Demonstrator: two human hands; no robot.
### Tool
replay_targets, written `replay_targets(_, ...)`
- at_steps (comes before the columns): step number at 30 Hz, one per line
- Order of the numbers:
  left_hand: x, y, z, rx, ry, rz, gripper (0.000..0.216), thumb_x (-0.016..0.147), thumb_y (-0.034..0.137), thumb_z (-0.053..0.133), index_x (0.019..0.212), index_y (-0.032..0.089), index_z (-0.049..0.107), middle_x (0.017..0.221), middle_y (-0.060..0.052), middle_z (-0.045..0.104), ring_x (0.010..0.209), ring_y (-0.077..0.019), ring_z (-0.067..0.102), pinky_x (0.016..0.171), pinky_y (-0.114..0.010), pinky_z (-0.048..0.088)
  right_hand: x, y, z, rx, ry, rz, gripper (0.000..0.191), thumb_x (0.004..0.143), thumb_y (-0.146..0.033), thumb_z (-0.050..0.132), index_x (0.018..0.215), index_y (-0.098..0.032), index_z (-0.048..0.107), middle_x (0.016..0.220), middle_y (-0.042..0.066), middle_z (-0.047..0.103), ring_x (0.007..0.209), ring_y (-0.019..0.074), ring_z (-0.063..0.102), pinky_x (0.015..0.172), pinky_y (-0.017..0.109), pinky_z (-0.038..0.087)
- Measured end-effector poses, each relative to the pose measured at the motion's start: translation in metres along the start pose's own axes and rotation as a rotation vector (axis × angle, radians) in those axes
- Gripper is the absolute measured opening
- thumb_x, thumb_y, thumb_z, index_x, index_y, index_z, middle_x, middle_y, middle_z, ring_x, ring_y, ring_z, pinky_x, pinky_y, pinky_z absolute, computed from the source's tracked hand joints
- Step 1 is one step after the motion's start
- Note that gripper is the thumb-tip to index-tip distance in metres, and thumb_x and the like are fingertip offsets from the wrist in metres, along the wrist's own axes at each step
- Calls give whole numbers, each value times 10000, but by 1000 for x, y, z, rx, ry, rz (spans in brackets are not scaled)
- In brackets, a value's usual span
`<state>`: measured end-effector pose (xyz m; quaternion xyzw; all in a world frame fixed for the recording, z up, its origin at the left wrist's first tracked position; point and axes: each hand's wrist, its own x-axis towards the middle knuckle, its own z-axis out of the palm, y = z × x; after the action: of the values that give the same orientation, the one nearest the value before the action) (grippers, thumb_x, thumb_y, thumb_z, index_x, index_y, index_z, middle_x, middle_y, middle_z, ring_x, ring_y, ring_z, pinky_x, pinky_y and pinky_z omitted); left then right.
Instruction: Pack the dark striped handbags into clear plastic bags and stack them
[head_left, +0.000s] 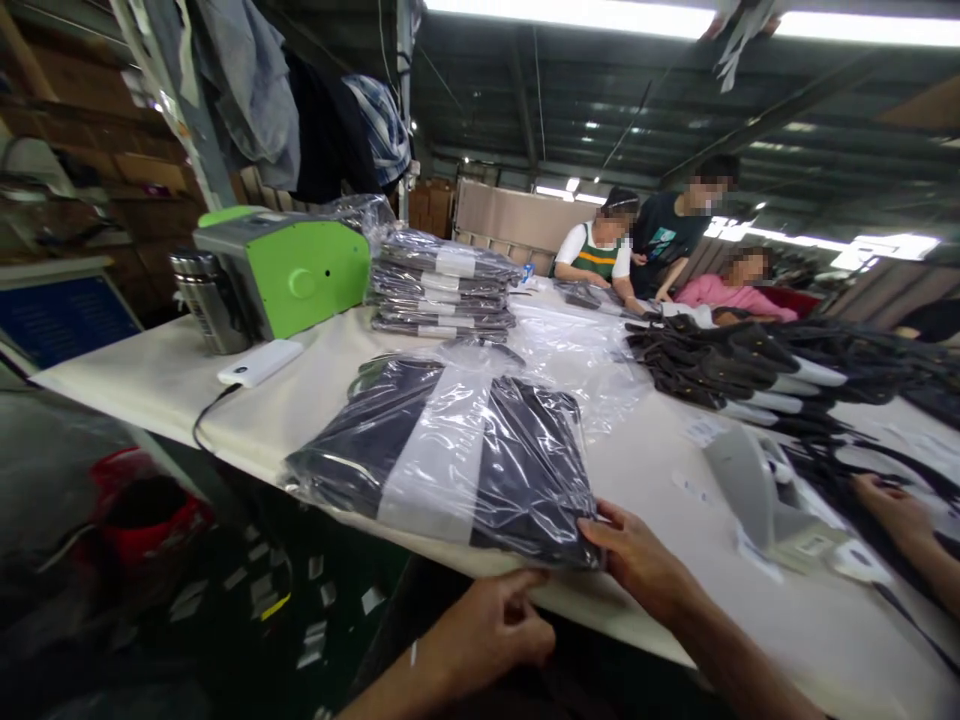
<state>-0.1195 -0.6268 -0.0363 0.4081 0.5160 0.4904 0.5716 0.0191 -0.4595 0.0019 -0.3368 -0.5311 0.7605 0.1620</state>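
Note:
A clear plastic bag holding folded dark garments (536,465), wrapped by a broad white paper band (439,450), lies flat at the table's front edge. My right hand (637,555) pinches the bag's near right corner, with fingertips on the plastic. Below the bag's front edge is my left hand (499,625). Its fingers are curled in with the index finger reaching toward the edge, and nothing shows in them. Whether that fingertip touches the bag, I cannot tell.
Behind the bag stand a stack of bagged garments (442,285) and a green-and-grey machine (300,275). A steel flask (206,300) and white power bank (260,363) sit left. Dark garments (720,365) and a tape dispenser (765,490) lie right, near another person's hand (896,515).

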Motion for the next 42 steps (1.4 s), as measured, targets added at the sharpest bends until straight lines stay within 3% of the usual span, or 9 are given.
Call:
replay_targets(5, -34, 54, -27, 356, 130, 225, 298, 895, 362, 608, 1147, 265, 733, 903, -39, 750, 817, -195, 680, 759, -258, 504, 1, -16, -47, -326, 9, 128, 679, 737, -525, 742, 1296, -173, 585, 1064, 133, 736, 943, 274, 711, 802, 397, 575)
replay_targets(7, -37, 69, -52, 538, 312, 377, 322, 910, 398, 598, 1184, 280, 717, 1018, -58, 753, 919, -217, 688, 854, -292, 515, 2, -27, -61, -605, 99, 125, 822, 732, -590, 711, 1401, -160, 504, 1076, 165, 733, 968, 309, 707, 788, 427, 578)
replay_targets(9, -35, 80, -86, 778, 546, 470, 370, 937, 433, 547, 1223, 252, 695, 1149, -84, 727, 1058, -245, 665, 979, -357, 488, 5, -40, -66, -884, 265, 5, 903, 756, -623, 663, 1475, -134, 419, 1152, 203, 707, 1081, 350, 670, 918, 495, 534)
replay_targets(13, -25, 88, -152, 1285, 866, 428, 526, 990, 490, 396, 1288, 130, 637, 1319, -150, 639, 1273, -303, 550, 1090, -476, 411, 17, -44, -33, -1177, 480, -460, 771, 926, -593, 449, 1546, -158, 302, 1533, 165, 413, 1418, 323, 389, 1177, 527, 306)
replay_targets(18, -18, 62, -194, 1666, 951, 306, 553, 1006, 475, 314, 1309, 126, 618, 1418, -167, 559, 1361, -346, 460, 1091, -549, 376, 45, -6, 20, -1466, 280, -867, 696, 990, -451, 448, 1587, -237, 162, 1614, 79, 277, 1497, 284, 221, 1223, 550, 207)
replay_targets(23, -21, 11, -209, 1705, 934, 248, 627, 999, 549, 248, 1366, 164, 579, 1457, -153, 522, 1376, -333, 443, 1100, -548, 363, 58, 25, 14, -1517, 208, -918, 744, 972, -436, 491, 1593, -249, 125, 1607, 89, 292, 1478, 326, 264, 1186, 566, 276)
replay_targets(27, -22, -9, -209, 1663, 997, 256, 598, 993, 532, 292, 1424, 182, 513, 1517, -127, 455, 1410, -329, 395, 1139, -551, 302, 57, 27, 8, -1482, 189, -938, 751, 969, -503, 449, 1594, -232, 133, 1597, 102, 311, 1462, 356, 291, 1188, 585, 255)
replay_targets(37, -25, -22, -208, 1565, 1064, 316, 555, 985, 434, 378, 1482, 192, 432, 1542, -132, 416, 1442, -329, 343, 1181, -547, 231, 62, 29, 8, -1568, 110, -919, 729, 963, -428, 516, 1583, -238, 183, 1598, 87, 314, 1466, 322, 294, 1193, 577, 256)
replay_targets(42, -46, -4, -205, 1497, 1115, 447, 593, 1000, 394, 363, 1555, 208, 270, 1579, -133, 351, 1464, -308, 309, 1189, -512, 255, 49, 14, 10, -1432, 176, -924, 632, 982, -358, 478, 1563, -274, 246, 1564, 65, 386, 1443, 290, 351, 1181, 536, 320)
